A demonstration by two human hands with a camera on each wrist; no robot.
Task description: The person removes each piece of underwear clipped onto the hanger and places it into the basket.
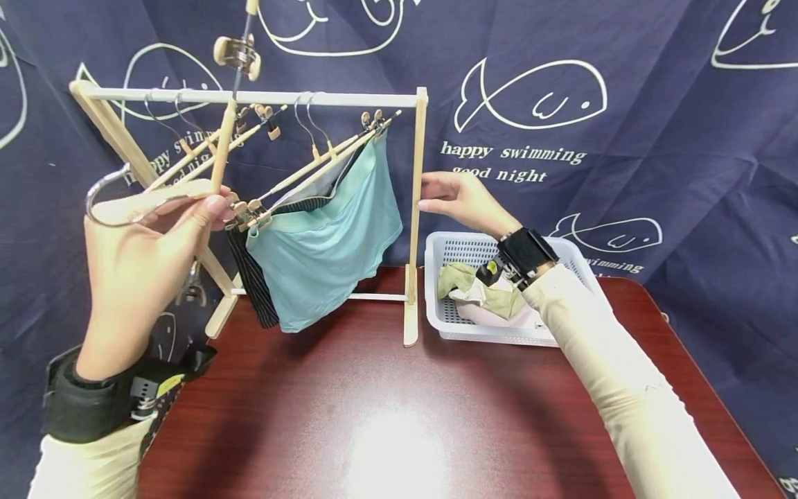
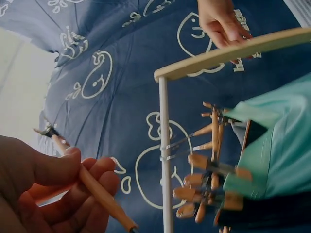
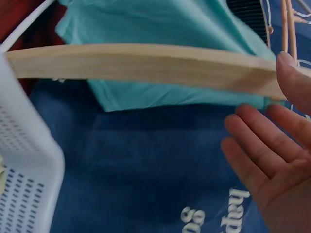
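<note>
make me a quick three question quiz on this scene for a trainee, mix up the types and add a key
1. What is the left hand holding?

2. True or false: the teal garment hangs from a hanger on the rack.

3. Pick one. In the head view, the plastic basket stands:
a) to the left of the rack
b) to the right of the rack
c) on top of the rack

Key:
1. A wooden clip hanger with a metal hook.
2. True.
3. b
</note>
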